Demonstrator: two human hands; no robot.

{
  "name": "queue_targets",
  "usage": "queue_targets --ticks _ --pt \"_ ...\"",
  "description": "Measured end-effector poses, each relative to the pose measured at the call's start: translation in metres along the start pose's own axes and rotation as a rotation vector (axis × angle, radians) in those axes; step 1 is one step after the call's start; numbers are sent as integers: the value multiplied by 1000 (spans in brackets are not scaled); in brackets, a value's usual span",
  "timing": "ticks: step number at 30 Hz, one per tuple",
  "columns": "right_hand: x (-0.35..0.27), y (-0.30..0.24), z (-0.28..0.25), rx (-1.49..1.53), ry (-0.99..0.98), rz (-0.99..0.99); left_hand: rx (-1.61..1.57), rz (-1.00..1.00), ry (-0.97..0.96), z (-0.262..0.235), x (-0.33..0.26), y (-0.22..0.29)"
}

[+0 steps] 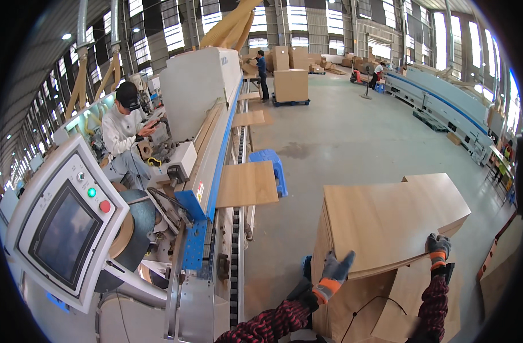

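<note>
A stack of light brown wooden panels [387,223] stands in front of me on the right. My left hand [334,268], in a grey glove with an orange cuff, is at the stack's near left corner. Its fingers are stretched out and its thumb is apart, pointing along the near edge. At the near right corner my right hand [438,246], gloved alike, has its fingers curled over the edge of the top wooden panel. Its thumb side is partly hidden. Below the top panels, more wooden boards [358,297] show, with a dark thin cord [367,304] across them.
Left of me runs a long machine [224,143] with a roller track and a control panel [67,223]. A wooden board [247,184] juts from it beside a blue plastic stool [269,163]. A seated person [121,126] is behind the machine. Cartons [291,86] stand farther off.
</note>
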State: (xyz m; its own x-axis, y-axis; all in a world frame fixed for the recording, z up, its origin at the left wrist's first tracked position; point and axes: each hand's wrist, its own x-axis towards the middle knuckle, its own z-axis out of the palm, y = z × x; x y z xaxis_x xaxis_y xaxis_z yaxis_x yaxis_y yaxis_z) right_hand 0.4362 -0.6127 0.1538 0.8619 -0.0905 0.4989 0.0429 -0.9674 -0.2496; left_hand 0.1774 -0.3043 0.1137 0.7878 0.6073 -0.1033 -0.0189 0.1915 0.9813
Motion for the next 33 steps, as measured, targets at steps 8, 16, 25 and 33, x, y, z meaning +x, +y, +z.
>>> queue_targets --ticks 8,16,25,33 --pt "-45 -44 -28 136 -134 -10 -585 -177 -51 -78 -35 31" --pt "-120 -91 -63 522 -575 -118 -786 -237 20 -189 -157 62" --pt "-219 -140 -104 1051 -1180 -154 -561 -251 483 -277 -279 -47" --pt "-406 -167 -69 1078 -1234 -4 1188 151 1153 -335 -321 -40"
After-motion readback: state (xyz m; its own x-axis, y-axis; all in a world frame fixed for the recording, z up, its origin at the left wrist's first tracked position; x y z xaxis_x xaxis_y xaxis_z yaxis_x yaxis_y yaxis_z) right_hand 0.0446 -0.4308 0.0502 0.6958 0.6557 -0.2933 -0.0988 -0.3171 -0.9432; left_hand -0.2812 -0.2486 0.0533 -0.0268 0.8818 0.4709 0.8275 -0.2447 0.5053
